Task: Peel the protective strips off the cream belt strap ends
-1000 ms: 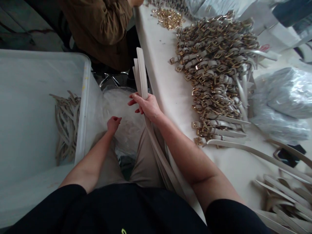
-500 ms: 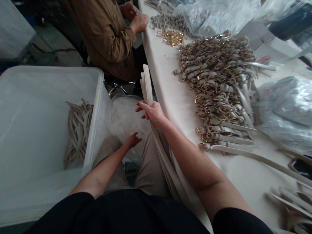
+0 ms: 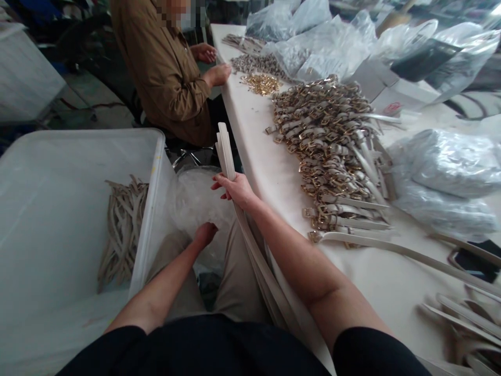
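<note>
My right hand [image 3: 237, 190], beside the table edge, is closed round a bundle of pale strips like belt straps [image 3: 226, 156]. Their rounded ends stick up above the fingers, and the lengths hang down along my right thigh. My left hand [image 3: 206, 235] is over my lap, above the clear plastic bag [image 3: 195, 196]. Its fingers are dark and curled together; whether anything is in them is hidden. On the white table [image 3: 270, 172] to the right lies a big heap of light straps with gold buckles [image 3: 324, 141]. One long buckled strap [image 3: 376, 242] stretches along the near side of the heap.
A large whitish bin [image 3: 156, 156] at left holds several greyish strips [image 3: 123, 230]. Ahead, a co-worker in a brown jacket [image 3: 156, 78] sits at the table near small gold pieces [image 3: 260, 83]. Plastic-wrapped packs [image 3: 446, 177] and more straps [image 3: 465, 318] lie at right.
The view has tilted up a little. My left hand's fingers, reaching out before, are now drawn in. My right hand keeps hold of the straps. The co-worker's hands have moved apart.
</note>
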Tool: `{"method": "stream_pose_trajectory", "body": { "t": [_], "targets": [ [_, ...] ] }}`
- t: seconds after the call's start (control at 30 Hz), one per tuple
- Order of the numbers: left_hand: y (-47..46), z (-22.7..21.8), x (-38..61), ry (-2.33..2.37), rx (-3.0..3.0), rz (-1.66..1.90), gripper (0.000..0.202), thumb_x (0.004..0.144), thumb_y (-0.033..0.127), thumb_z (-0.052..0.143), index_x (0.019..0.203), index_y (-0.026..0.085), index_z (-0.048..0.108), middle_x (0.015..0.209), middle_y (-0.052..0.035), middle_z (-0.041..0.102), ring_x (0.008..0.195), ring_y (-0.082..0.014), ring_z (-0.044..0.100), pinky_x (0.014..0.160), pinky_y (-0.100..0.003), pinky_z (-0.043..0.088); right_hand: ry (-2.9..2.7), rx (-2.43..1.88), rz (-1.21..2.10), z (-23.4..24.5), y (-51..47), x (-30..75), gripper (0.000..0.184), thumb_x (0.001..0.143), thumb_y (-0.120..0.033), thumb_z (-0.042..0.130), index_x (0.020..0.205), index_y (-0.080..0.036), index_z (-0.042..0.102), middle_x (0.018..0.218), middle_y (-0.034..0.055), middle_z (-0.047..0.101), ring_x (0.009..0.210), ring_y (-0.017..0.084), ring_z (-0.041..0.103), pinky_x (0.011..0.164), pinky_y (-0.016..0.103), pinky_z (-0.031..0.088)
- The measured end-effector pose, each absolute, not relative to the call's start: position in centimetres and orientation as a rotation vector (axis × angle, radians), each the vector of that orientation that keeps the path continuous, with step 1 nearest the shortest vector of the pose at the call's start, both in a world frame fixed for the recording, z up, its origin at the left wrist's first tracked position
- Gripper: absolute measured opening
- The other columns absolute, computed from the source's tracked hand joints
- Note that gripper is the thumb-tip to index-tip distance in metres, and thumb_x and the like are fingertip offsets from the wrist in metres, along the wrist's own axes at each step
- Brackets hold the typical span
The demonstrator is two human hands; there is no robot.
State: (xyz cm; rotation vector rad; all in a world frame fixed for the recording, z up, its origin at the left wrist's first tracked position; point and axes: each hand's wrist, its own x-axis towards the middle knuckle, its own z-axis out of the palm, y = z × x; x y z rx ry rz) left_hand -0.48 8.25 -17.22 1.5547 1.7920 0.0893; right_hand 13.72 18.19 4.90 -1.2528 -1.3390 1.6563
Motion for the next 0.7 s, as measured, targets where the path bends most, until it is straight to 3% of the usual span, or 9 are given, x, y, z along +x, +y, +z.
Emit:
{"method": "stream_pose_trajectory", "body": {
  "t": [0.17,0.3,0.53,0.7],
  "targets": [
    [8.5,-12.7,-5.2,1.898,1.439,0.178,0.017,0.087,0.029,0.064,0.079,0.018,0.075,0.078,-0.0104,0.075,0.085,-0.0279,0.072,0.081,-0.037,0.053,-1.342,-1.26,1.662,5.3,18.1,13.9,0.007,0.093,-0.02,0.064,0.09,-0.013,0.067,0.07,-0.0021,0.071,0.038,0.003,0.038,0.045,0.017,0.048],
    [7.9,-9.0,-8.5,1.934,1.395,0.337,0.011,0.075,0.032,0.07,0.076,0.021,0.072,0.079,-0.0064,0.076,0.082,-0.0255,0.07,0.076,-0.033,0.052,-1.365,-1.259,1.635,5.2,18.2,13.8,0.009,0.094,-0.021,0.063,0.092,-0.013,0.067,0.071,-0.0014,0.07,0.041,0.003,0.042,0.046,0.018,0.049],
    [6.7,-4.0,-10.0,1.705,0.956,1.016,0.037,0.051,0.043,0.084,0.071,0.02,0.063,0.074,-0.0023,0.07,0.069,-0.0175,0.064,0.067,-0.03,0.053,-1.358,-1.283,1.595,4.9,18.5,13.8,0.007,0.091,-0.02,0.065,0.09,-0.013,0.066,0.069,-0.0017,0.07,0.041,0.004,0.042,0.045,0.018,0.048],
    [6.9,0.8,-9.5,1.623,0.87,1.27,0.041,0.05,0.041,0.083,0.077,0.019,0.06,0.069,0.0011,0.066,0.069,-0.0159,0.065,0.074,-0.031,0.055,-1.269,-1.265,1.699,5.7,17.5,14.1,0.013,0.095,-0.02,0.062,0.085,-0.012,0.066,0.067,-0.0014,0.07,0.037,0.003,0.035,0.046,0.019,0.049]
  ]
}}
